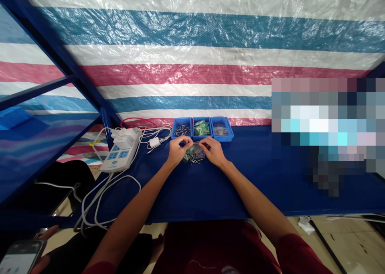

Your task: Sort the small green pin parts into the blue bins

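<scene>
My left hand point(178, 150) and my right hand point(214, 151) meet at the front of three blue bins, fingertips pinched and close together. Something thin seems to stretch between the fingertips, too small to make out. Right below them on the table lies a small pile of green pieces point(187, 157), clear plastic pieces point(199, 153) and thin metal pins point(195, 161). The left bin point(182, 137) holds dark and silvery pins. Green pieces fill the middle bin point(202, 138), and the right bin point(223, 139) has clear, greyish pieces in it.
A white power strip point(119, 157) with plugs and looped white cables point(100, 193) occupies the left of the blue table point(198, 201). A white charger point(154, 142) lies near the bins. At lower left, another person's hand holds a phone point(22, 256). The right side is pixelated.
</scene>
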A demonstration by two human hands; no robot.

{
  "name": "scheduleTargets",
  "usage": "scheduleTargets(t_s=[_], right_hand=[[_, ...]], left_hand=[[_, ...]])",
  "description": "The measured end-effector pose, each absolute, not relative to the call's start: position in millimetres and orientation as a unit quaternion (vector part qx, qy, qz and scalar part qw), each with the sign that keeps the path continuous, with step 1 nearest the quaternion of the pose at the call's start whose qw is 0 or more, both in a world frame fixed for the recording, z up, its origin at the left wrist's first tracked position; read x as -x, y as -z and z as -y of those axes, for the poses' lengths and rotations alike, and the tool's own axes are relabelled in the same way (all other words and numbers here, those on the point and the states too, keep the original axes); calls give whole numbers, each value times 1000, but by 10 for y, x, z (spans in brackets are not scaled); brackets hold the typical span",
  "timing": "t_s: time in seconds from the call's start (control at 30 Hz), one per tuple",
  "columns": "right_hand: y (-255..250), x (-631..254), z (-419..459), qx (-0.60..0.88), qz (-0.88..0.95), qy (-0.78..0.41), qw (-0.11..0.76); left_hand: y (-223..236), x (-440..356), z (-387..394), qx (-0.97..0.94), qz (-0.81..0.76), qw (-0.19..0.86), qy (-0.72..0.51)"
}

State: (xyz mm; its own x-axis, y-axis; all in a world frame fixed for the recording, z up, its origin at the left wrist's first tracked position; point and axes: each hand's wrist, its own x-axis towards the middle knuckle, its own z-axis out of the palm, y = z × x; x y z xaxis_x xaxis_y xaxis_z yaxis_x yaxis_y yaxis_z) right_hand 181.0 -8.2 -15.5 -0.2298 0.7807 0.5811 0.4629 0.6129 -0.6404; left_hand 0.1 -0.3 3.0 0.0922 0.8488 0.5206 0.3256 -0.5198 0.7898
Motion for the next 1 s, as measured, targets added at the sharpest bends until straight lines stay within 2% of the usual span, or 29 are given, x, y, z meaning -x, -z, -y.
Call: scheduleTargets(t_s=[0.5,0.67,0.8,1.0], right_hand=[[110,-1806,105,407,742,-164,507],[126,-1802,103,413,731,-154,521],[128,-1800,101,421,730,-155,515],[122,-1812,102,430,730,-162,507]], left_hand=[[11,-34,-27,-717,-427,273,-478],[46,-33,-67,-695,-421,319,-488],[51,-29,-85,-681,-417,356,-485],[58,-18,-93,-678,-407,357,-498]])
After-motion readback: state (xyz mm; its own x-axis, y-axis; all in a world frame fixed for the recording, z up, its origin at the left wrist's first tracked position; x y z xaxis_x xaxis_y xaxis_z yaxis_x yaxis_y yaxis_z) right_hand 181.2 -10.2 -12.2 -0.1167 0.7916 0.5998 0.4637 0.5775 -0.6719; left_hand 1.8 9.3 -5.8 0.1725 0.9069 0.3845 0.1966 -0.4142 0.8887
